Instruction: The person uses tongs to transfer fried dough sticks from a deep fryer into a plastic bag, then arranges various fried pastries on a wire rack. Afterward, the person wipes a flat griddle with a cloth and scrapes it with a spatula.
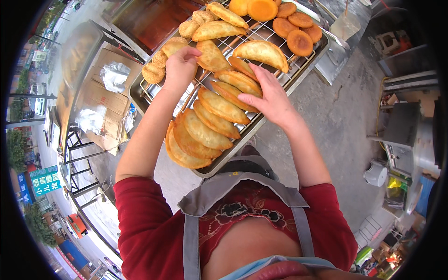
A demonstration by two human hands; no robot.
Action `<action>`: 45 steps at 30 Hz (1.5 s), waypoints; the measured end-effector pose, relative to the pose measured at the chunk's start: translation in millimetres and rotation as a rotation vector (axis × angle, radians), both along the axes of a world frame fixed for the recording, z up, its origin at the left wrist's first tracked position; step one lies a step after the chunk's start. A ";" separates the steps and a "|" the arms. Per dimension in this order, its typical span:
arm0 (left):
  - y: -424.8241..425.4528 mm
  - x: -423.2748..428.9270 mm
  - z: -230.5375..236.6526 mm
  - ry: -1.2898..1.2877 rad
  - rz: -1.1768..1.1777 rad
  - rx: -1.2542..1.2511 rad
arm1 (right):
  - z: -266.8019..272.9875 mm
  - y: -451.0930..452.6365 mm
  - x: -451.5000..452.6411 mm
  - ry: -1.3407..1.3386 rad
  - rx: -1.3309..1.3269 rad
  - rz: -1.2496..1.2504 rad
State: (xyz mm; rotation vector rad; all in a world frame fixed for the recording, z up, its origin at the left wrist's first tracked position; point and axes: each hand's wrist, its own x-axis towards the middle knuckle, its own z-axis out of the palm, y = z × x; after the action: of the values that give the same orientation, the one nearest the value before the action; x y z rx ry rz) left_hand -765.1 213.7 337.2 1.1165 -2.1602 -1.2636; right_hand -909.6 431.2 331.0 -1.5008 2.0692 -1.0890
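Observation:
Golden half-moon fried pastries (224,109) lean in an overlapping row on a wire rack (227,41) over a metal tray (231,147). My left hand (182,66) is closed over a half-moon pastry (173,47) at the rack's left side, covering its middle. Just right of those fingertips lies another pastry (212,56). My right hand (267,92) rests against the upper right end of the row, thumb and fingers apart, touching several pastries. A separate pastry (261,53) lies above that hand.
Sesame-coated balls (153,72) line the rack's left edge. Round orange-brown cakes (300,42) are piled at its upper right, beside metal tongs (338,40). A pan of dark reddish liquid (150,22) adjoins the tray. Flattened cardboard (112,112) lies to the left.

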 end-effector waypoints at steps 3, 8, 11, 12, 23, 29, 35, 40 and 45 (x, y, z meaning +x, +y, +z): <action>-8.9 3.5 -5.5 -0.113 0.017 -0.137 | 3.1 2.0 2.3 0.046 -0.018 -0.019; -12.7 -14.7 -5.8 -0.234 -0.045 -0.252 | 10.3 -5.1 -10.8 0.015 -0.124 -0.068; -21.9 -27.3 -9.0 -0.318 -0.077 -0.310 | 8.6 -9.1 -19.8 -0.033 -0.161 -0.097; -23.7 -32.6 -6.8 -0.417 -0.055 -0.320 | 6.0 -9.5 -23.5 0.039 -0.198 -0.155; -31.3 -48.4 2.8 -0.552 -0.091 -0.374 | -2.9 -49.6 -93.0 0.237 0.093 -0.226; -28.7 -47.2 0.3 -0.579 -0.072 -0.382 | 0.7 -30.2 -58.1 0.110 -0.089 -0.138; -19.1 -36.2 0.9 -0.446 -0.037 -0.311 | -2.7 -19.5 -44.8 -0.103 -0.077 -0.106; -3.6 -11.2 10.2 -0.250 0.002 -0.244 | -18.1 -16.4 -43.8 0.112 -0.271 -0.081; 18.2 37.7 25.6 -0.010 0.096 -0.142 | -9.7 -10.1 -45.0 -0.160 -0.205 -0.086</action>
State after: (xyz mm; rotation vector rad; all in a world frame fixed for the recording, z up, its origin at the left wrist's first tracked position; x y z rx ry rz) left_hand -727.4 231.9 362.8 1.1549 -2.1395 -1.0480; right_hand -954.6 421.1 321.3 -1.3744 1.9772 -1.4430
